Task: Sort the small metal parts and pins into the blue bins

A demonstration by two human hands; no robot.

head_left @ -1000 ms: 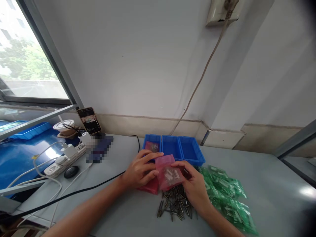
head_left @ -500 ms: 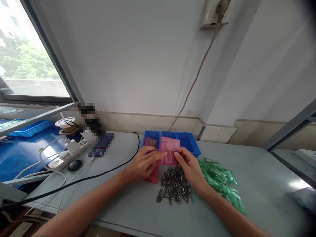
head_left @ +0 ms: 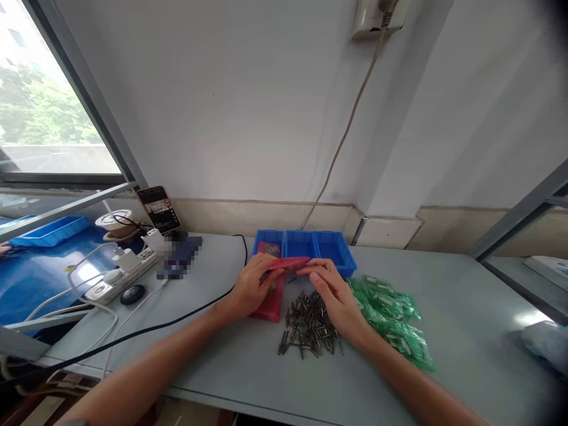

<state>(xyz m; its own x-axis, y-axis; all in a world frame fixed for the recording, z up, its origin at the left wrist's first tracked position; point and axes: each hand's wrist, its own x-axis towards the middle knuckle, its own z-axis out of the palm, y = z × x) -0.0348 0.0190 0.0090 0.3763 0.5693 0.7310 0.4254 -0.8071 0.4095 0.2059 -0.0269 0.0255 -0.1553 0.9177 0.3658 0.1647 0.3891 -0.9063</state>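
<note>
A pink plastic bag [head_left: 290,262] is tilted nearly edge-on between my two hands, above the table. My left hand [head_left: 255,284] is closed on its left end. Against the bag's right end are the bent fingers of my right hand [head_left: 332,290], closed at its edge; the exact fingertip contact is partly hidden. Below the hands lies a pile of small metal parts with thin pins [head_left: 310,325], like rivets. Another pink bag [head_left: 268,307] lies under my left hand, reaching back to a blue bin. A thin dark piece [head_left: 293,278] shows below the held bag.
Three joined blue bins [head_left: 335,251] stand behind my hands. Green plastic packets [head_left: 390,313] lie right of the pile. At left are a phone [head_left: 158,208], a power strip [head_left: 119,281], a black mouse-like object [head_left: 134,294] and a black cable [head_left: 177,319] crossing the table.
The held pink bag has turned from facing me broadly to nearly edge-on. Both hands have shifted with it, and the right fingers have moved along its edge. The view has shifted slightly.
</note>
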